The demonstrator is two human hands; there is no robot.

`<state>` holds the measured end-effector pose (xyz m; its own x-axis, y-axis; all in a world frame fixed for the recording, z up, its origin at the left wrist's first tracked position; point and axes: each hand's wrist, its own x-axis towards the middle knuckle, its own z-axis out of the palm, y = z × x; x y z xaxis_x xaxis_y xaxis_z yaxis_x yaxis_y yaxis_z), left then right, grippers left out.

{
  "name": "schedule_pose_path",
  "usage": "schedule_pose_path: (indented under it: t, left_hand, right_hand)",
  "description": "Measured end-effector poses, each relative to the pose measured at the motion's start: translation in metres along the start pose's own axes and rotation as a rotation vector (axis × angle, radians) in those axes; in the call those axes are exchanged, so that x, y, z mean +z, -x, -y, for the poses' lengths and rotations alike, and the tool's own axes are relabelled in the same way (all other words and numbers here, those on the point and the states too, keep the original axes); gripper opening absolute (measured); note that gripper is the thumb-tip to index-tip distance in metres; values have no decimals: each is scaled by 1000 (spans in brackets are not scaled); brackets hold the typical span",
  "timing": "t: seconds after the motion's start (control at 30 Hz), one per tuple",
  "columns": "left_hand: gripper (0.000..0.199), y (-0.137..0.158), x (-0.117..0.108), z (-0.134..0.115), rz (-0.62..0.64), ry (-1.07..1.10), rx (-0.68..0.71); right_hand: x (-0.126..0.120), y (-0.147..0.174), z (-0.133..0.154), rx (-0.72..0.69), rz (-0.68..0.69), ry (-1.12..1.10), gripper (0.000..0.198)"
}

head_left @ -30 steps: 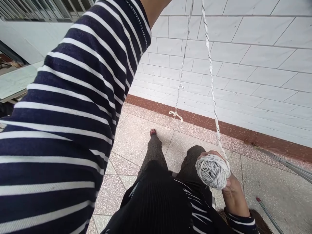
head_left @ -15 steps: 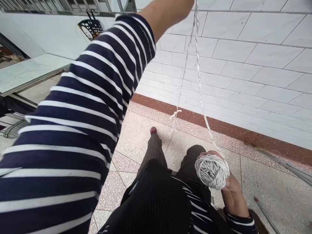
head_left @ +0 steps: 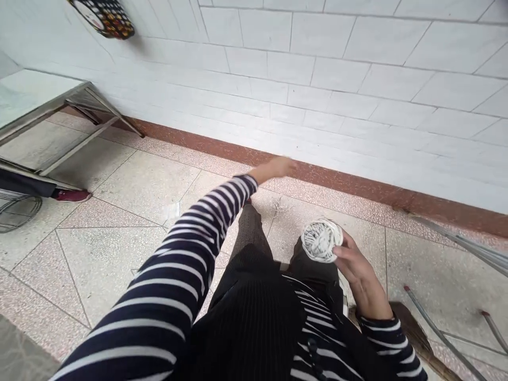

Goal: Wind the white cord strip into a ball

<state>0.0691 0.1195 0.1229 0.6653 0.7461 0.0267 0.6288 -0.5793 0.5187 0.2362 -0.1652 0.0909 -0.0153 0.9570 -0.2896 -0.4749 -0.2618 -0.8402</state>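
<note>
My right hand is closed around the side of a ball of white twisted cord, held over my right knee. The wound end of the ball faces up. Out in front of me, before the foot of the wall, is my left hand; motion smears its fingers, and I cannot make out anything in them. Below it, near the floor, a small loose tangle of pale cord ends shows faintly. No cord is visible running between my hands.
A white tiled wall with a brown skirting faces me. On the left stands a metal-legged table, with another person's shoe beneath it. A patterned bag hangs above. Metal tubing lies along the right.
My left hand has come down from the top of the view to the middle. The taut strands of cord are no longer visible. The ball has shifted slightly up and left.
</note>
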Motion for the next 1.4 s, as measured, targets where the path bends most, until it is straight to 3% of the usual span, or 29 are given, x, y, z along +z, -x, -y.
schedule_pose_path:
  t: [0.07, 0.13, 0.2, 0.3, 0.4, 0.53, 0.7, 0.8, 0.93, 1.1, 1.4]
  left_hand:
    - [20, 41, 47, -3, 171, 142, 31]
    - [25, 81, 82, -10, 255, 256, 33]
    - [31, 114, 102, -18, 252, 518, -12]
    - [34, 140, 111, -26, 141, 928, -38]
    - [32, 143, 105, -30, 123, 1079, -1]
    - [26, 140, 99, -33, 256, 1091, -36]
    - [30, 145, 87, -29, 141, 1093, -129]
    - [33, 145, 68, -20, 211, 1118, -116]
    - [32, 139, 42, -5, 386, 1005, -59]
    - [22, 127, 25, 4, 417, 911, -38]
    - [26, 101, 6, -5, 394, 741, 47]
  right_hand:
    - [2, -7, -4, 28, 0, -3, 68]
    - [3, -12, -7, 58, 10, 18, 69]
    - [4, -15, -8, 85, 18, 49, 69]
    - [8, -18, -7, 109, 58, 93, 68]
    - [16, -19, -5, 129, 150, 139, 68]
    - [24, -20, -3, 148, 231, 144, 70]
    - [23, -21, -2, 141, 216, 169, 69]
    - [19, -22, -1, 140, 188, 189, 69]
    - [12, -27, 2, 158, 170, 231, 66]
    - [2, -36, 4, 152, 178, 335, 65]
    - [-1, -39, 2, 122, 231, 393, 69]
